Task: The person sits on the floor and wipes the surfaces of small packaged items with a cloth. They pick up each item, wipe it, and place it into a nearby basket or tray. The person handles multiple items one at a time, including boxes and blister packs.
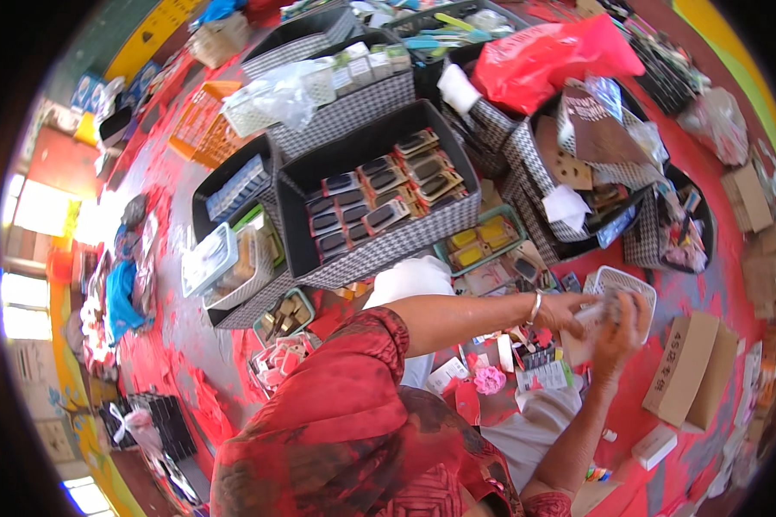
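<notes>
By one white basket [635, 277], two hands [622, 331], one bracelet [535, 308]

large bin [397, 241]: black-white houndstooth | bag [556, 65]: red | small basket [625, 277]: probably white

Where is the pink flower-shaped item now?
In the head view, the pink flower-shaped item lies lower right of centre, beside a small white box.

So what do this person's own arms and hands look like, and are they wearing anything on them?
Both arms are in short red sleeves; the left sleeve has darker patches. The left hand wears no glove, and a thin, pale bracelet circles its wrist. The right hand is gloveless too, with no bracelet visible.
</notes>
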A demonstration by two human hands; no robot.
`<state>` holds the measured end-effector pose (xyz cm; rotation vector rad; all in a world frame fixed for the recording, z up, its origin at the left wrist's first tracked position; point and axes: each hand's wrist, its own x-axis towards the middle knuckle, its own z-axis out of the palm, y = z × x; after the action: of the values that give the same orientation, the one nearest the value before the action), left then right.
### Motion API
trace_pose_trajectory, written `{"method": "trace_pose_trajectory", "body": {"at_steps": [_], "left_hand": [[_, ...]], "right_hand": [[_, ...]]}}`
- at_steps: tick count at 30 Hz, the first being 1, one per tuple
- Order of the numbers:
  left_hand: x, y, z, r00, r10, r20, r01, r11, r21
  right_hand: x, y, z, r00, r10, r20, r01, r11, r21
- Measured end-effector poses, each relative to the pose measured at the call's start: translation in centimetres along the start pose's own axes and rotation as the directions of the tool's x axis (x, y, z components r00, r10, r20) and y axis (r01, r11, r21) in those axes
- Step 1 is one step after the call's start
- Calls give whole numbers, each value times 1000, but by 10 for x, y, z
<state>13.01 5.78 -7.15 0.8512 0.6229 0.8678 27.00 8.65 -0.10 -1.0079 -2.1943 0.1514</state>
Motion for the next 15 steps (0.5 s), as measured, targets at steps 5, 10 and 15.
{"method": "trace_pose_trajectory", "body": {"at_steps": [5, 10, 15], "left_hand": [[-6, 9, 12, 985, -171, -30, 173, 982, 75], [-3, 7, 5, 965, -62, -254, -3, 970, -245], [7, 0, -7, 971, 131, -200, -145, 988, -52]], "right_hand": [[-1, 11, -8, 967, 252, -28, -252, 968, 1], [-17, -27, 6, 966, 105, 238, -130, 987, 93], [-19, -24, -5, 958, 170, 233, -226, 944, 241]]}}
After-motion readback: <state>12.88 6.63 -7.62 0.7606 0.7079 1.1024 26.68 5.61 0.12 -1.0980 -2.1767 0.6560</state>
